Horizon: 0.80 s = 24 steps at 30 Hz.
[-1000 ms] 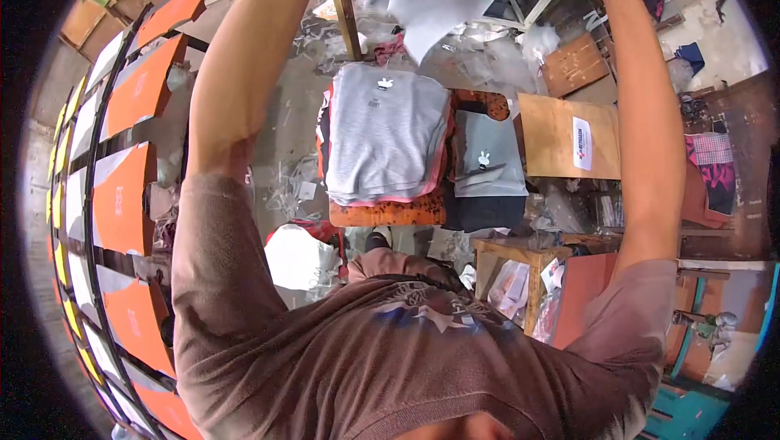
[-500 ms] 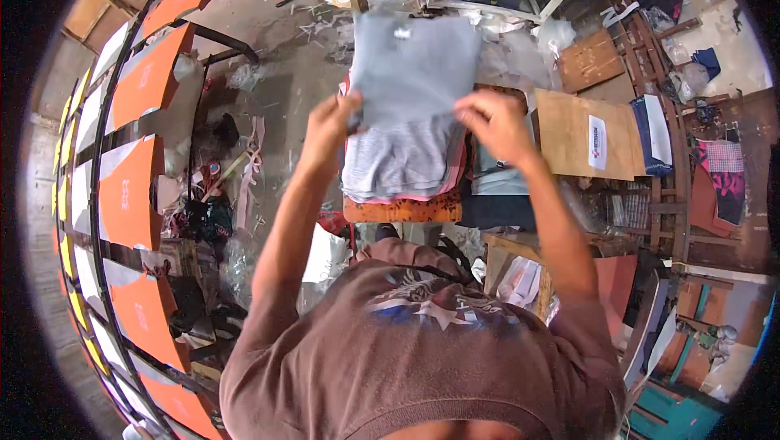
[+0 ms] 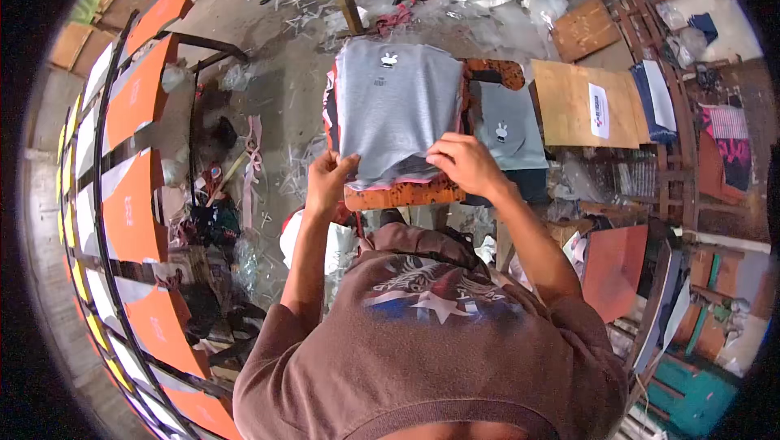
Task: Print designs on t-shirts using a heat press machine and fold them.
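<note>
Left hand gripping near edge of grey shirt; right hand pinching same edge; shirt flat on orange board; second grey shirt just beside.

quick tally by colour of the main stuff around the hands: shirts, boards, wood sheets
grey shirts: 2, one on the board under both hands, one to its right
orange board: 1
plywood sheets: 2
hands: 2, left hand, right hand
total: 7
</note>
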### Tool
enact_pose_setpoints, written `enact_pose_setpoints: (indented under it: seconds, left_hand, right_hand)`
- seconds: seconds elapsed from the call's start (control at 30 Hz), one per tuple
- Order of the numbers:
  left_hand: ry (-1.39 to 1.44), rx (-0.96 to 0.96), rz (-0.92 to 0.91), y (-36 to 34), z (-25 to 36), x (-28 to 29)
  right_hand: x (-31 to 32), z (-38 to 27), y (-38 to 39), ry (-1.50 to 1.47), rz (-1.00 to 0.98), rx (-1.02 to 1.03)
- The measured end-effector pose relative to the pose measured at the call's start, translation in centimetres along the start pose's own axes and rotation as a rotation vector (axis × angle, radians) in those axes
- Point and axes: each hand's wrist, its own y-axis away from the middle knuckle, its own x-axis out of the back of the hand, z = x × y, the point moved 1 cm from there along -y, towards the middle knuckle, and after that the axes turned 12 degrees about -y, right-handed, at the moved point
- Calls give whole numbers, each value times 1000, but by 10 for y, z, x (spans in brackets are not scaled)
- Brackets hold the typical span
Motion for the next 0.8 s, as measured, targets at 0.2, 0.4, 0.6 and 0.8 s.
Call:
enact_pose_setpoints:
  seconds: [0.2,0.4,0.6,0.8]
  left_hand:
    - [-258,154,136,3,-71,-7]
    - [-239,209,141,30,-136,15]
    - [-615,17,-124,44,-138,9]
    - [-606,-200,-441,44,-69,-55]
  right_hand:
    - [-40,46,30,-145,54,-80]
    - [-1,136,74,-61,350,-300]
    - [54,217,96,677,136,-543]
    - [88,184,107,192,141,-439]
